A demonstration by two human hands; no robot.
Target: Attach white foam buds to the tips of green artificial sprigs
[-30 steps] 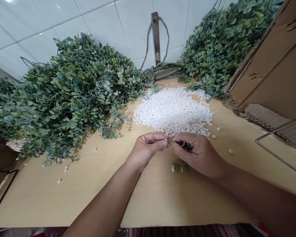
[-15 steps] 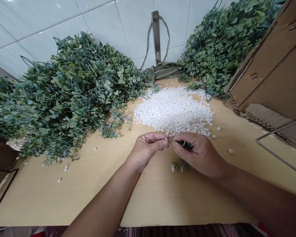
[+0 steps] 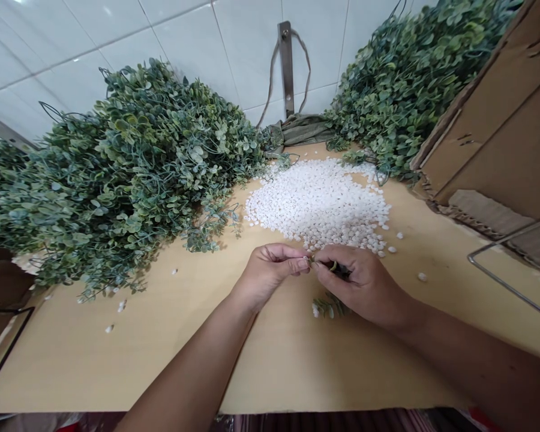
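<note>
Pinching a tiny white piece (image 3: 306, 258), left hand (image 3: 270, 270), pinching 1 leafy sprig (image 3: 333, 306), right hand (image 3: 364, 277) alongside, pebbly white heap (image 3: 317, 201) beyond, smooth straight-edged board (image 3: 297, 366) giving room below, ragged-edged cardboard (image 3: 499, 132) rightward

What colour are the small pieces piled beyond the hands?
The small pieces are white, as the head view shows.

we see a smooth, matt tabletop (image 3: 94, 366); wood or board, can't tell which. white pieces (image 3: 317, 201) look like plastic, no strong shine. small sprig (image 3: 332, 306) reads as plastic to us, low sheen. left foliage (image 3: 153, 156) and right foliage (image 3: 400, 90): same plastic look, mostly matt. wall tiles (image 3: 189, 48) glossy, smooth, with glare spots. bracket (image 3: 287, 72) is metal, dull sheen. cord (image 3: 272, 81) looks fibrous, matt. cloth (image 3: 306, 129) matt, creased. box panel (image 3: 495, 132): corrugated cardboard, matt, rough torn edge. bent rod (image 3: 513, 290): smooth metal, slight shine.
</note>
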